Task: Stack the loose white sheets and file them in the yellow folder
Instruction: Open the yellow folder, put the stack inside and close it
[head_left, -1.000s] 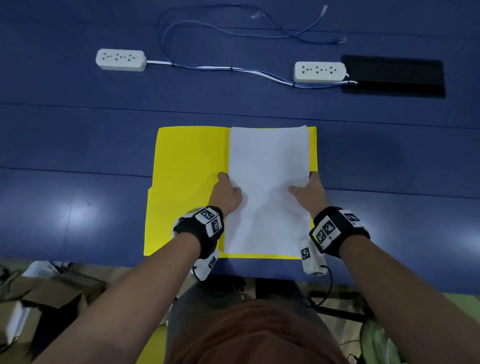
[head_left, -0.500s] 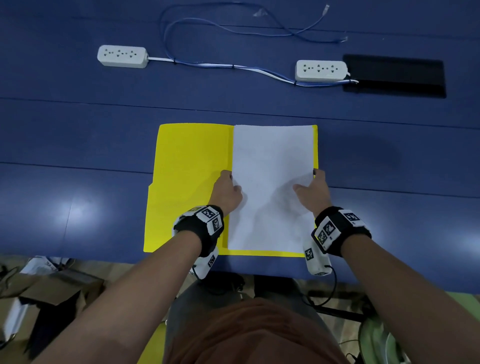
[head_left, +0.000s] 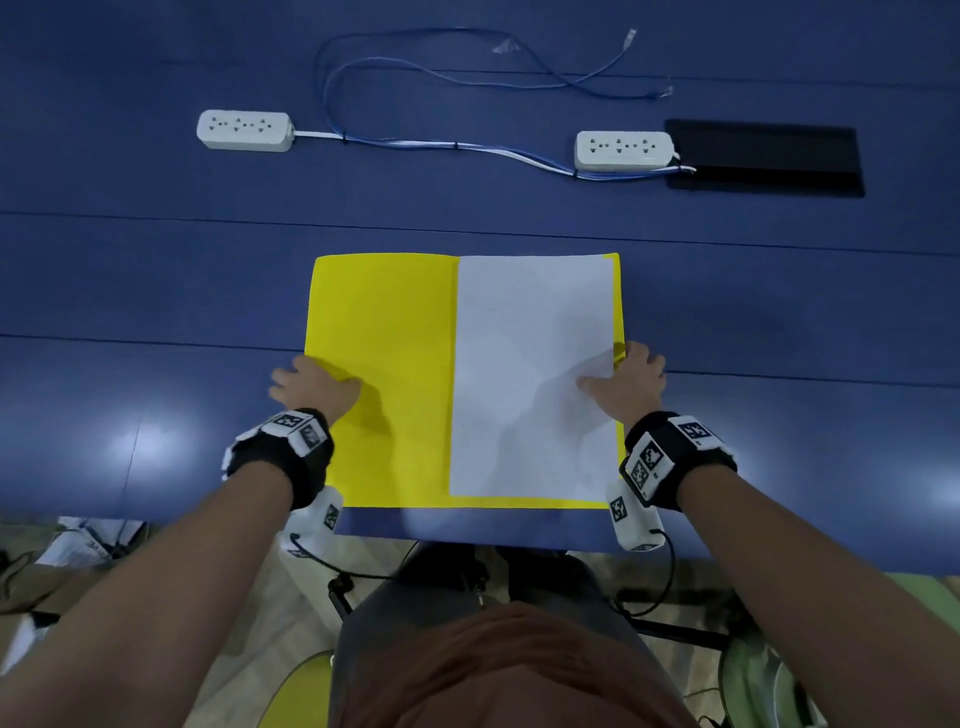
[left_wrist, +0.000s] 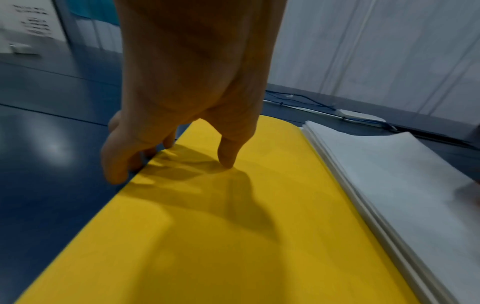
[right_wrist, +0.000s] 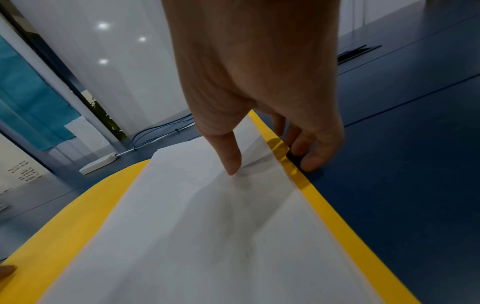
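The yellow folder lies open on the blue table, and the stack of white sheets sits squared on its right half. My left hand is at the left flap's outer edge. Its thumb presses on the yellow flap while its curled fingers tuck against that edge. My right hand is at the folder's right edge. There the thumb rests on the white sheets, and the curled fingers hook the slightly buckled yellow rim.
Two white power strips joined by blue and white cables lie at the back of the table. A black panel sits at the back right. The table's front edge runs just below the folder.
My left hand left the stack's left side and slid to the folder's outer left edge. The right hand shifted slightly outward to the folder's right rim. The stack now lies squarer.
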